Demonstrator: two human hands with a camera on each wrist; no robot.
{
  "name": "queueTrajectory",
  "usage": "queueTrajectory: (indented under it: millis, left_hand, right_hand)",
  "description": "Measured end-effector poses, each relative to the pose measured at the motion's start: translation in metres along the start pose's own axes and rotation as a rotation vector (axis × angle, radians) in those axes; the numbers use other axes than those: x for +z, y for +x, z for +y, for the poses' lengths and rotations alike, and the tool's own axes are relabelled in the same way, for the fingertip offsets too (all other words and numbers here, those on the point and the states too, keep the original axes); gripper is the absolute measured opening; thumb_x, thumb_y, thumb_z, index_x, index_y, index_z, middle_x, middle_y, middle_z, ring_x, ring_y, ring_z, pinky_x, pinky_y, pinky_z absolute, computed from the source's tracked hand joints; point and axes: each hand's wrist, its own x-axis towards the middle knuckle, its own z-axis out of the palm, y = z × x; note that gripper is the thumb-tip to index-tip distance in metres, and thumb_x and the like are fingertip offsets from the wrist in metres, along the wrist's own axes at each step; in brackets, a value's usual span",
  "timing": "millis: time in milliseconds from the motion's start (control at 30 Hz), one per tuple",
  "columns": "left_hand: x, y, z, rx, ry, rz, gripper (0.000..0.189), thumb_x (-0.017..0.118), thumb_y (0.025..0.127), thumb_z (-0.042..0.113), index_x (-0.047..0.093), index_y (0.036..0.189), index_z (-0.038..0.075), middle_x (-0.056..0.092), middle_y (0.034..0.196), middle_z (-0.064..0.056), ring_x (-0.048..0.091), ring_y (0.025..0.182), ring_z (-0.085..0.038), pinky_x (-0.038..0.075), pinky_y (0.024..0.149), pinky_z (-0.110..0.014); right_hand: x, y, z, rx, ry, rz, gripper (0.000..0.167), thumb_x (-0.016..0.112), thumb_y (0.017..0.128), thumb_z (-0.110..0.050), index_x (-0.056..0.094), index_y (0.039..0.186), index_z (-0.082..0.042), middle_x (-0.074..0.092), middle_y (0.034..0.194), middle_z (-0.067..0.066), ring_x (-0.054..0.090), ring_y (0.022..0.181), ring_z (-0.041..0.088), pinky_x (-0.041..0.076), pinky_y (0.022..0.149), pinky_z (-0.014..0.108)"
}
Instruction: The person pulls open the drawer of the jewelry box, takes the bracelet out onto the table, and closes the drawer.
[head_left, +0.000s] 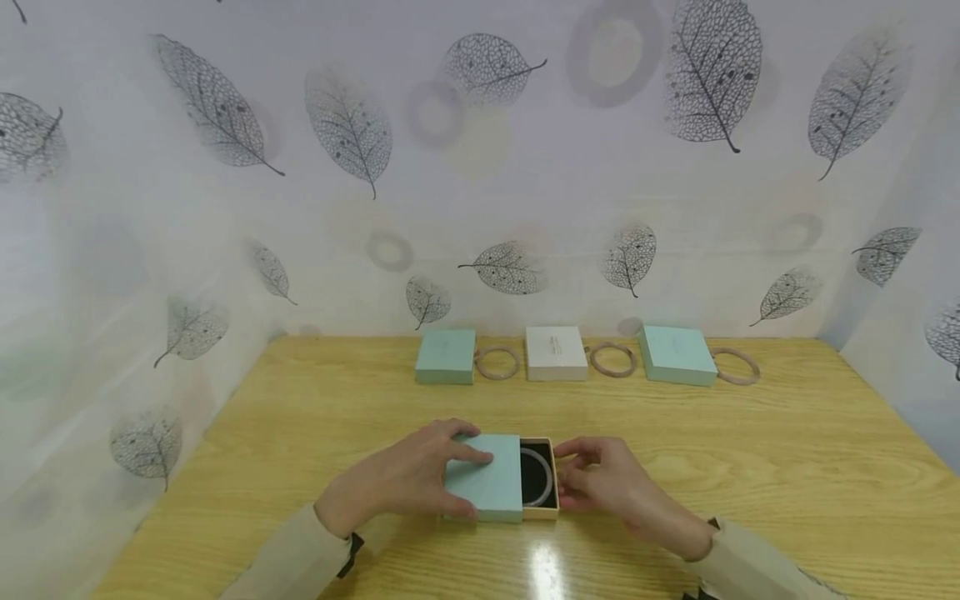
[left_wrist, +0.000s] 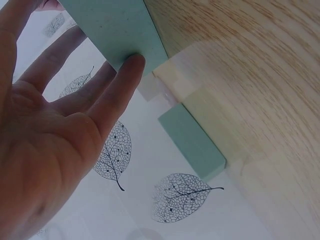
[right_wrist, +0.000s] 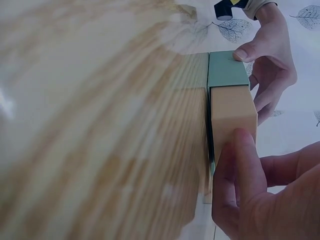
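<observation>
A mint-green box sleeve (head_left: 491,487) lies on the table, with its cream-edged inner tray (head_left: 555,479) partly out at the right end. Inside the tray, a pale bangle (head_left: 548,479) rests on black lining, half covered by the sleeve. My left hand (head_left: 408,475) grips the sleeve, thumb along its near side and fingers over the top and far side. The left wrist view shows a digit pressed to the sleeve's green side (left_wrist: 117,30). My right hand (head_left: 615,487) touches the tray's right end with its fingertips; in the right wrist view they rest against the tan end wall (right_wrist: 232,112).
Along the table's back stand a mint box (head_left: 446,357), a white box (head_left: 557,353) and another mint box (head_left: 677,355). To the right of each lies a bangle: left (head_left: 517,364), middle (head_left: 634,361) and right (head_left: 756,372). A leaf-print backdrop (head_left: 465,183) encloses the wooden table (head_left: 750,475).
</observation>
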Motion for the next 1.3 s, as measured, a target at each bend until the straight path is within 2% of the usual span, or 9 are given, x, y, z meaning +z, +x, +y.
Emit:
queueTrajectory:
  millis: [567, 1300]
  left_hand:
    - [0.002, 0.0, -0.002, -0.001, -0.012, -0.003, 0.064, 0.086, 0.079, 0.046, 0.068, 0.136, 0.022, 0.052, 0.152, -0.011, 0.051, 0.138, -0.031, 0.046, 0.113, -0.052]
    - [0.001, -0.001, -0.001, -0.007, -0.015, 0.001, 0.064, 0.087, 0.079, 0.045, 0.068, 0.136, 0.022, 0.052, 0.152, -0.011, 0.051, 0.138, -0.031, 0.046, 0.113, -0.052]
  right_hand:
    - [-0.007, -0.003, 0.003, -0.001, 0.005, -0.011, 0.034, 0.056, 0.097, 0.006, 0.057, 0.131, 0.012, 0.063, 0.096, 0.014, 0.069, 0.079, 0.017, 0.064, 0.07, 0.03]
    - [-0.013, -0.007, 0.007, -0.014, 0.027, -0.023, 0.038, 0.055, 0.097, 0.007, 0.053, 0.134, 0.014, 0.061, 0.097, 0.014, 0.07, 0.078, 0.017, 0.064, 0.071, 0.028]
